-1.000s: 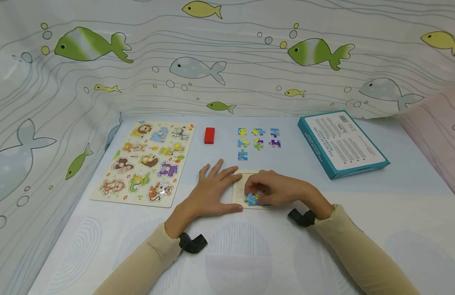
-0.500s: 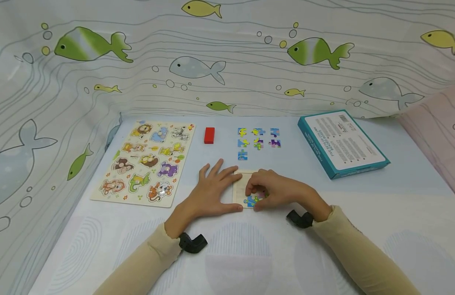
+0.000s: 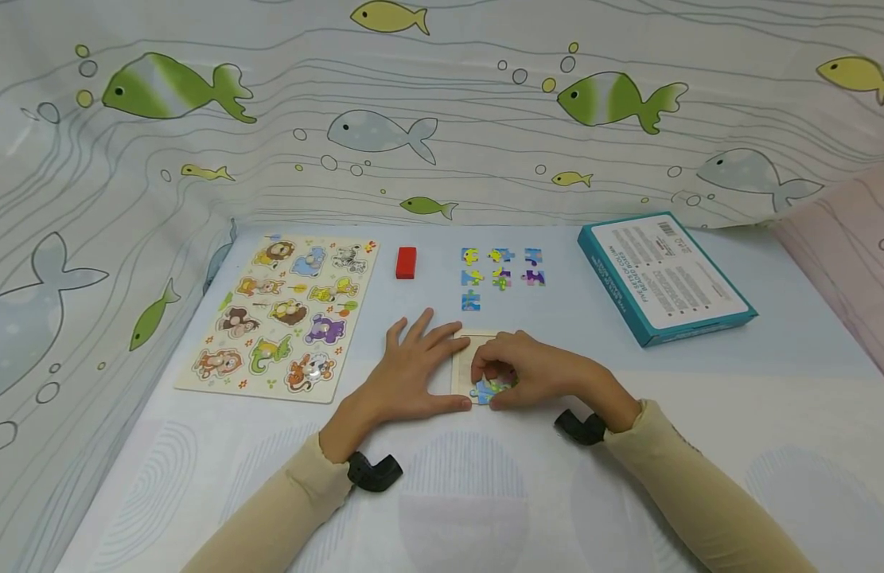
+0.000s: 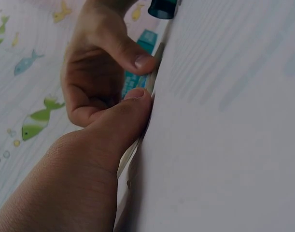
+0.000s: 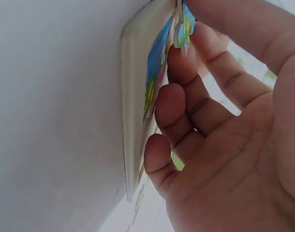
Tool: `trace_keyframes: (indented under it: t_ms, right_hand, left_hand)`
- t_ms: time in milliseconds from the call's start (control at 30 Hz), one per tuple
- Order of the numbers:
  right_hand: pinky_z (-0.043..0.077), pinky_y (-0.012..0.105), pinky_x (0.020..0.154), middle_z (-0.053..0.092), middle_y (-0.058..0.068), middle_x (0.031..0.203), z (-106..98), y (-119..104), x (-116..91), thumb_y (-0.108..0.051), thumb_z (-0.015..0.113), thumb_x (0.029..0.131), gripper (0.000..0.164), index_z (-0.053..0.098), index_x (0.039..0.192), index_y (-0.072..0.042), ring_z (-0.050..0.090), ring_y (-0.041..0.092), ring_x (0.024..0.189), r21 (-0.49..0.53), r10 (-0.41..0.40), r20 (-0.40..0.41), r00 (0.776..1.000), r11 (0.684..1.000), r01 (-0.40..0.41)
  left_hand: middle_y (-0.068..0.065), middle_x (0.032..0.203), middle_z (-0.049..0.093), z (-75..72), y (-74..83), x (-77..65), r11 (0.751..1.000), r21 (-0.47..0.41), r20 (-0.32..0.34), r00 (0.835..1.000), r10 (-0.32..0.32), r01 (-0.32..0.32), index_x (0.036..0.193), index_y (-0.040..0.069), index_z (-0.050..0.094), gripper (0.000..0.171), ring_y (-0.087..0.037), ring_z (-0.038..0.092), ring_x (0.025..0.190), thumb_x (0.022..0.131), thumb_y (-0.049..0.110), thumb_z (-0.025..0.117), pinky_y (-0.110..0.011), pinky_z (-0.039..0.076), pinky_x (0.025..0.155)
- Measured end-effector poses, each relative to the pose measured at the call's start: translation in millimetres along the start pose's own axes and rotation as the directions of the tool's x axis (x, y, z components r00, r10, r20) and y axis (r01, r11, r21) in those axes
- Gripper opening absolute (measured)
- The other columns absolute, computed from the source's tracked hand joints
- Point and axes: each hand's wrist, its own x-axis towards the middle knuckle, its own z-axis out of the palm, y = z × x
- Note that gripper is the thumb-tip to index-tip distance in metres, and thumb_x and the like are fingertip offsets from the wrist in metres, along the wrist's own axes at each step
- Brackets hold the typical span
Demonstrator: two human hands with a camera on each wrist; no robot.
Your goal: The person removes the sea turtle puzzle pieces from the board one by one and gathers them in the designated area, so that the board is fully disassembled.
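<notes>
A small wooden puzzle tray [image 3: 464,371] lies flat on the table between both hands. My left hand [image 3: 410,372] is spread out, its thumb and fingertips at the tray's left edge. My right hand [image 3: 531,368] curls over the tray's right part and pinches a blue jigsaw piece [image 5: 185,30] between thumb and fingers. Beneath that, another blue, green and pink piece [image 5: 156,70] lies in the tray, partly hidden by the fingers. In the left wrist view, the left thumb [image 4: 133,108] rests along the tray's edge, facing the right hand.
Several loose jigsaw pieces [image 3: 501,277] sit in rows behind the tray. A red block [image 3: 406,263] is to their left. An animal peg puzzle board [image 3: 258,379] lies at the left, and a teal-edged box [image 3: 671,274] at the back right. A fish-print cloth [image 3: 484,159] hangs behind.
The right hand has shifted slightly left and toward the front of the tray, with the jigsaw piece in its fingers. The left hand holds its place.
</notes>
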Motion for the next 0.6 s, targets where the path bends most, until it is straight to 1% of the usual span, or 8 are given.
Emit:
trace_keyframes:
  t_ms: [100,167,233,400,600]
  right_hand:
    - [0.039,0.029,0.076,0.058,0.001,0.083,0,0,0,-0.016,0.087,0.080,0.031,0.067,0.103,-0.019,0.053,0.014,0.076,0.041,-0.005,0.007,1.000,0.999,0.004]
    - [0.040,0.025,0.070,0.057,0.002,0.082,0,1,1,-0.015,0.087,0.080,0.030,0.067,0.103,-0.017,0.052,0.013,0.072,0.080,-0.017,0.011,1.000,0.997,0.016]
    - [0.040,0.021,0.063,0.057,0.001,0.079,0,3,1,-0.013,0.086,0.081,0.028,0.068,0.102,-0.015,0.050,0.011,0.069,0.110,-0.031,0.013,0.999,0.993,0.030]
    - [0.040,0.019,0.063,0.054,-0.006,0.075,0,6,1,-0.011,0.082,0.085,0.020,0.069,0.099,-0.015,0.049,0.007,0.069,0.156,-0.040,0.021,0.999,0.987,0.036]
    - [0.044,0.019,0.067,0.057,-0.008,0.076,-1,10,0,-0.013,0.079,0.088,0.010,0.072,0.095,-0.013,0.052,0.006,0.072,0.201,-0.043,0.029,0.999,0.979,0.036]
  left_hand:
    - [0.002,0.165,0.037,-0.9,0.8,-0.4,1.000,-0.010,-0.003,1.000,0.001,-0.001,0.152,0.025,0.048,0.087,-0.040,0.016,0.158,0.082,0.072,0.066,-0.068,0.009,0.119]
    - [0.002,0.165,0.038,-1.1,1.0,-0.5,1.000,-0.011,-0.005,1.000,0.003,-0.003,0.152,0.025,0.048,0.087,-0.040,0.017,0.158,0.082,0.072,0.066,-0.068,0.010,0.119]
    - [0.002,0.165,0.038,-1.1,1.0,-0.6,1.000,-0.009,-0.006,1.000,0.003,-0.004,0.152,0.025,0.048,0.087,-0.040,0.017,0.158,0.082,0.072,0.066,-0.068,0.010,0.119]
    - [0.002,0.164,0.038,-1.0,1.0,-0.6,1.000,0.003,-0.006,1.000,0.000,0.000,0.152,0.026,0.047,0.087,-0.040,0.017,0.158,0.081,0.073,0.065,-0.067,0.010,0.119]
    - [0.003,0.164,0.038,-1.2,1.5,0.1,1.000,0.016,-0.007,1.000,-0.004,0.004,0.153,0.027,0.047,0.088,-0.040,0.018,0.158,0.081,0.074,0.065,-0.068,0.011,0.119]
